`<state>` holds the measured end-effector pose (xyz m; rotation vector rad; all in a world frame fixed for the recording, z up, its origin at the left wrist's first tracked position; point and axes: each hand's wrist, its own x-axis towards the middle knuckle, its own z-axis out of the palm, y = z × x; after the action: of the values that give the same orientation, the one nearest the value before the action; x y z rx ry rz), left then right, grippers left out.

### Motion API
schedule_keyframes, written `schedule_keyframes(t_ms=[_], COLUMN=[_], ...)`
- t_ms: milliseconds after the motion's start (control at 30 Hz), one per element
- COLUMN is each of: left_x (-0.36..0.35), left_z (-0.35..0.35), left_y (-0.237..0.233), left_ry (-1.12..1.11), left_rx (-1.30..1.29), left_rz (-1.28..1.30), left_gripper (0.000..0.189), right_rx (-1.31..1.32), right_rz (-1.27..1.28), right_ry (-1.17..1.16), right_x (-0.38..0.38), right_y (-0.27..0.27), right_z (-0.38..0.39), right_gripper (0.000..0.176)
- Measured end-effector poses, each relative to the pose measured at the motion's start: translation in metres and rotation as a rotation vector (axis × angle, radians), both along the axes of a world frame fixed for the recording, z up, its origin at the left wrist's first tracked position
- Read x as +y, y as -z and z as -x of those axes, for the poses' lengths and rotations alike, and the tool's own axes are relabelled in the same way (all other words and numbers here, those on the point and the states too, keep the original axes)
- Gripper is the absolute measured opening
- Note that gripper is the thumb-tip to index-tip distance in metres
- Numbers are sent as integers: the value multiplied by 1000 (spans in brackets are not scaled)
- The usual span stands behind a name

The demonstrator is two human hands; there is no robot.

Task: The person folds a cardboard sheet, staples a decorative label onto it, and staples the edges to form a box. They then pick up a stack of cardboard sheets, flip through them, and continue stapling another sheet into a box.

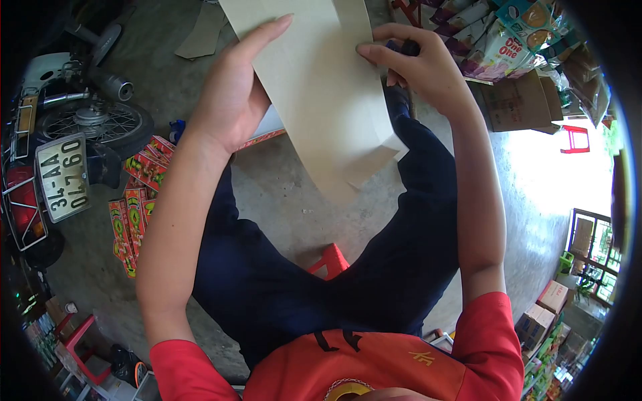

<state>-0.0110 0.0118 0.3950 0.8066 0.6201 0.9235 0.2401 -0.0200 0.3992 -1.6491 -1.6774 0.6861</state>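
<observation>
A large pale beige sheet of card (321, 87) hangs between my hands above my spread knees, its lower end narrow and creased with a folded flap. My left hand (244, 83) grips its left edge, thumb lying on the face and fingers behind. At the right edge, my right hand (408, 60) pinches the sheet between thumb and fingers. A small dark object (410, 47) also sits among the fingers of that hand; what it is cannot be made out. Behind the sheet, a white surface with a red patterned edge (262, 139) shows in part.
A motorbike (87, 120) stands at the left, beside red printed cardboard pieces (137, 207) on the floor. A red stool (330, 262) is under me. Snack packages (505, 50) and a cardboard box (518, 103) are at the upper right. Another beige piece (202, 31) lies at the top.
</observation>
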Motion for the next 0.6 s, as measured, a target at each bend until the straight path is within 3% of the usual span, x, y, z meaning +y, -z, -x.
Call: schedule_keyframes(t_ms=[67, 200, 500, 533, 600], left_x=[1, -5, -6, -6, -7], left_z=[1, -1, -5, -6, -10], left_y=[-1, 7, 9, 11, 13], left_ry=[23, 168, -4, -29, -76], left_rx=[-51, 122, 142, 137, 131], left_rz=[-12, -32, -55, -56, -60], left_gripper=[42, 44, 43, 43, 43], right_rx=[111, 297, 120, 47, -115], right_rz=[54, -26, 0, -86, -233], right_ry=[-81, -19, 56, 67, 67], right_x=[3, 3, -5, -4, -5], right_y=[5, 3, -2, 2, 7], right_z=[-9, -6, 23, 26, 32], right_gripper=[30, 25, 44, 53, 54])
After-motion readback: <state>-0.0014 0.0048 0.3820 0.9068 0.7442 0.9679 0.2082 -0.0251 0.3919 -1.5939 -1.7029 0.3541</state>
